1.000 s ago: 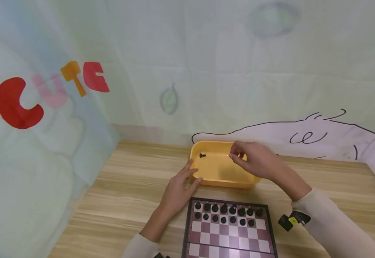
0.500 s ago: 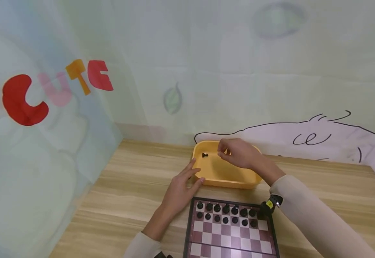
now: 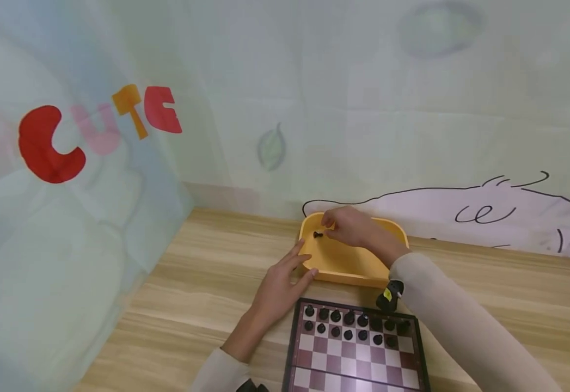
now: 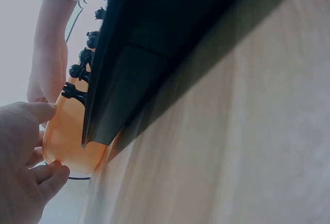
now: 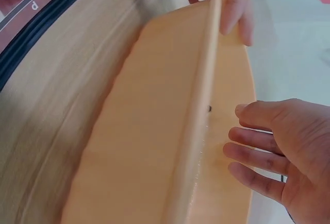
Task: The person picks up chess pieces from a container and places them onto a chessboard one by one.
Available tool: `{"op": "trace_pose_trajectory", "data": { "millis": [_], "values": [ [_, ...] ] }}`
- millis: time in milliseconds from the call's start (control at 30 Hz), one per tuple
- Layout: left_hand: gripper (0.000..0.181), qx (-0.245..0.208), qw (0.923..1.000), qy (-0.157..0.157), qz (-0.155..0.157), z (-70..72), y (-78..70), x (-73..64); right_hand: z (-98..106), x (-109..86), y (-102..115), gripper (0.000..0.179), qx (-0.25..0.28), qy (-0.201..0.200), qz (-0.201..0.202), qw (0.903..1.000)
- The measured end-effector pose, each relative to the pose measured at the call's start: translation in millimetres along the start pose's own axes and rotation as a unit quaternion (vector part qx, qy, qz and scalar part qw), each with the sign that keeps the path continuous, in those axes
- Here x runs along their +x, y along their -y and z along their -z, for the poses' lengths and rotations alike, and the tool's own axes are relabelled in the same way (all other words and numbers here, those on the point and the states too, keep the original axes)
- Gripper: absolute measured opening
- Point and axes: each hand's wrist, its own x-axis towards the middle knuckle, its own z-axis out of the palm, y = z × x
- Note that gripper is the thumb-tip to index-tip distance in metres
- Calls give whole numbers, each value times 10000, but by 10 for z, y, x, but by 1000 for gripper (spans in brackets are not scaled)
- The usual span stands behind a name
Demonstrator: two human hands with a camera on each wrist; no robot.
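Note:
A yellow plastic tray (image 3: 353, 279) stands behind a folding chessboard (image 3: 331, 359). My left hand (image 3: 276, 291) holds the tray's front left corner, the thumb at the front rim and fingers reaching over the edge; the right wrist view shows these fingers inside the wall. One small black chess piece (image 3: 318, 234) lies on its side on the tray floor, at the left. My right hand (image 3: 348, 226) is over the tray just right of that piece. Its thumb and fingers (image 5: 255, 177) are apart and hold nothing. In the right wrist view the rim hides most of the piece.
Two rows of black chess pieces (image 3: 349, 318) stand on the board's far side, and my right wrist camera (image 3: 387, 298) hangs close to them. The wooden table (image 3: 182, 283) ends at a printed curtain (image 3: 226, 136) right behind the tray.
My right hand has moved left across the tray to the lying chess piece, its forearm passing over the board's far right corner. The left hand has stayed on the tray's corner.

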Motion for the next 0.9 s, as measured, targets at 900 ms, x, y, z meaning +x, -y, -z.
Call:
{"op": "trace_pose_trajectory", "data": {
  "millis": [900],
  "values": [
    [47, -91, 9998, -72, -134, -3, -4, -16, -276, 197, 28, 10, -637, 273, -59, 9976]
  ]
}}
